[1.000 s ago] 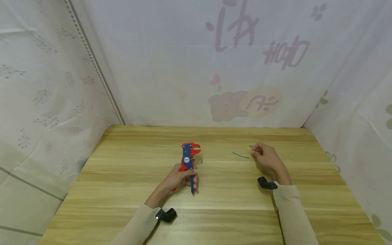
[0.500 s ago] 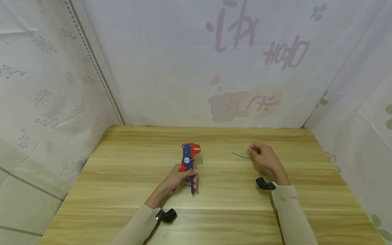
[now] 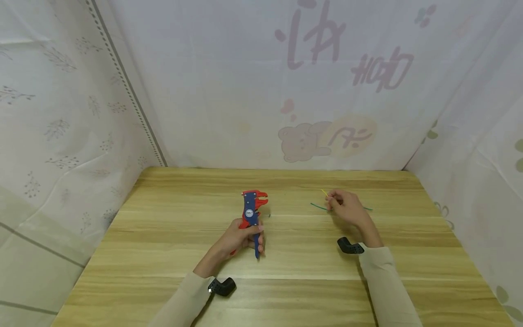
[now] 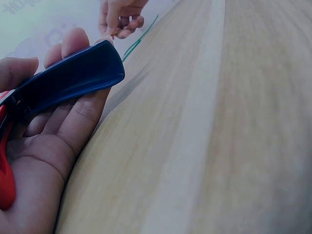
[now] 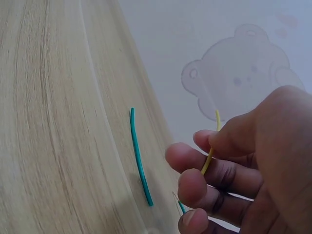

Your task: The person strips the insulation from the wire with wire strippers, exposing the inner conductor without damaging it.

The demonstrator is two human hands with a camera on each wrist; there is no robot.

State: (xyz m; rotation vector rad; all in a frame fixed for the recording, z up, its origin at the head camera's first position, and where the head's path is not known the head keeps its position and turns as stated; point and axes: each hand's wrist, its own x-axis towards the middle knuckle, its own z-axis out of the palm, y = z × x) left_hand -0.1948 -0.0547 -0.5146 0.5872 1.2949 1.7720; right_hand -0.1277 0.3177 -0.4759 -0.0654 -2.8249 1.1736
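My left hand (image 3: 241,238) grips a wire stripper (image 3: 249,206) with a blue body and red jaws, its head pointing away from me. In the left wrist view the blue handle (image 4: 80,75) lies across the fingers. My right hand (image 3: 348,208) pinches a short yellow wire (image 5: 209,158) between thumb and fingers, above the table, one end sticking up past the thumb. Under that hand a green wire (image 5: 138,158) lies on the wood. A second green wire (image 3: 368,209), partly hidden by the hand, has a bare metal tip in the right wrist view.
A tiny green scrap (image 3: 269,215) lies on the wooden table (image 3: 302,263) just right of the stripper. Patterned cloth (image 3: 229,91) hangs behind the table's far edge and along both sides. Each wrist wears a black camera mount (image 3: 222,287).
My right hand has shifted a little left with the yellow wire, whose end now points up and left. A green wire has come into view right of that hand. The left hand stays put.
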